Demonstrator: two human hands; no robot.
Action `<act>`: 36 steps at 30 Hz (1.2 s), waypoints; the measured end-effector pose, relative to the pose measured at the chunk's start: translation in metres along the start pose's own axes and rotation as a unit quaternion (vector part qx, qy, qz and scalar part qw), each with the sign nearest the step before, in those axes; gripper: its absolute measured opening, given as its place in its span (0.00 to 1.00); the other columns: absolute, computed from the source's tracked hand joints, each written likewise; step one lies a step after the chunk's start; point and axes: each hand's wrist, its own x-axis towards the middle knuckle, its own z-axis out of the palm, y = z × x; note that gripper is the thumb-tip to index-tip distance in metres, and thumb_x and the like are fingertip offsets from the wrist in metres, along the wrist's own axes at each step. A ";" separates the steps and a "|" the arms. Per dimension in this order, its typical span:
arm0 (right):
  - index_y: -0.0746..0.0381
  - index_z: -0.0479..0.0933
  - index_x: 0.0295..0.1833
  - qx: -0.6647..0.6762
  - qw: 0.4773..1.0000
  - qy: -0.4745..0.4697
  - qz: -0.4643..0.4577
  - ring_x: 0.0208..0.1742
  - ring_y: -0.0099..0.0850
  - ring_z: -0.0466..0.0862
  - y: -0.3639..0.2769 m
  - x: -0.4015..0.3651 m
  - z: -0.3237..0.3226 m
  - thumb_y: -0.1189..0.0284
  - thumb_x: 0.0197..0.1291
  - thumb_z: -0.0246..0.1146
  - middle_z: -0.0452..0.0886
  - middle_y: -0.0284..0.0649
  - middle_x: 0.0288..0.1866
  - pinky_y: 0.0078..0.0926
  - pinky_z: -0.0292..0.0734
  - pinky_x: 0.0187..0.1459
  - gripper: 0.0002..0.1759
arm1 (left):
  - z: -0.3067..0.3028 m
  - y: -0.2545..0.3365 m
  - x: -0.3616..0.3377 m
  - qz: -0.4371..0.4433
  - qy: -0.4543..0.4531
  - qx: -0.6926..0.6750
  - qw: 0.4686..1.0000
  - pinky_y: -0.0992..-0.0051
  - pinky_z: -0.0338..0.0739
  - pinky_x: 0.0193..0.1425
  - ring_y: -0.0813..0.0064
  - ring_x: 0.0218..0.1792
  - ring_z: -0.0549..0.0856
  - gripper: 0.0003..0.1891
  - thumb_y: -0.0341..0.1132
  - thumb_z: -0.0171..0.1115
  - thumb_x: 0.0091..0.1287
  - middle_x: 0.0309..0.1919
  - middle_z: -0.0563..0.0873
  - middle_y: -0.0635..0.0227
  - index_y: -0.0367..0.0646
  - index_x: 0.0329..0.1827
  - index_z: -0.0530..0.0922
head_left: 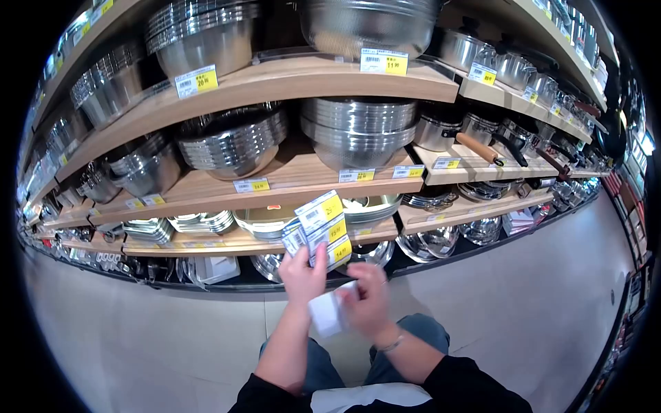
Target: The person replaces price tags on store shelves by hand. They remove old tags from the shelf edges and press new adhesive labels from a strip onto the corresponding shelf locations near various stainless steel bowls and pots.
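Observation:
My left hand [303, 277] is closed around several price labels [327, 230], white and yellow with printed prices and barcodes, fanned out in front of the lower shelves. Lower and to the right, my right hand [368, 303] is curled and blurred by motion. Against its fingers is a small white piece of paper or card [326, 314], tilted, its front showing no print that I can read. The two hands are apart. Behind the labels are stacked metal trays [372, 208] on a low shelf.
Wooden shelves [296, 81] carry stacked steel bowls [358, 131], with price labels [196, 81] along their edges. Pots with handles [437, 131] stand on the right-hand shelves. Grey floor [509, 289] lies below, and my knees [420, 334] are bent close to the bottom shelf.

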 end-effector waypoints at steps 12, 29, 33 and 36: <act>0.67 0.73 0.38 0.279 0.895 -0.190 0.292 0.27 0.14 0.70 0.027 0.055 -0.035 0.69 0.53 0.58 0.76 0.31 0.28 0.12 0.66 0.29 0.12 | -0.019 0.017 0.014 -0.071 -0.201 -0.248 0.945 0.80 0.72 0.31 0.80 0.27 0.78 0.09 0.31 0.56 0.56 0.27 0.81 0.64 0.34 0.35 0.76; 0.64 0.74 0.30 0.251 0.812 -0.249 0.464 0.16 0.20 0.69 0.064 0.217 0.069 0.69 0.52 0.58 0.75 0.35 0.22 0.16 0.59 0.15 0.09 | -0.043 -0.031 0.007 -0.202 -0.008 -0.232 0.951 0.84 0.69 0.31 0.83 0.25 0.77 0.12 0.31 0.48 0.62 0.24 0.79 0.65 0.30 0.35 0.76; 0.63 0.74 0.26 0.213 0.810 -0.196 0.510 0.12 0.21 0.64 0.086 0.229 0.105 0.71 0.52 0.57 0.72 0.34 0.18 0.18 0.54 0.12 0.08 | -0.055 -0.033 -0.003 -0.208 -0.011 -0.248 0.946 0.84 0.69 0.30 0.83 0.24 0.77 0.11 0.31 0.48 0.62 0.23 0.78 0.66 0.30 0.34 0.76; 0.68 0.73 0.26 0.195 0.852 -0.144 0.464 0.14 0.26 0.71 0.093 0.229 0.117 0.73 0.52 0.56 0.73 0.39 0.19 0.24 0.59 0.11 0.09 | -0.066 -0.034 -0.010 -0.215 -0.009 -0.238 0.947 0.84 0.69 0.29 0.83 0.23 0.77 0.11 0.31 0.49 0.61 0.21 0.78 0.67 0.30 0.33 0.76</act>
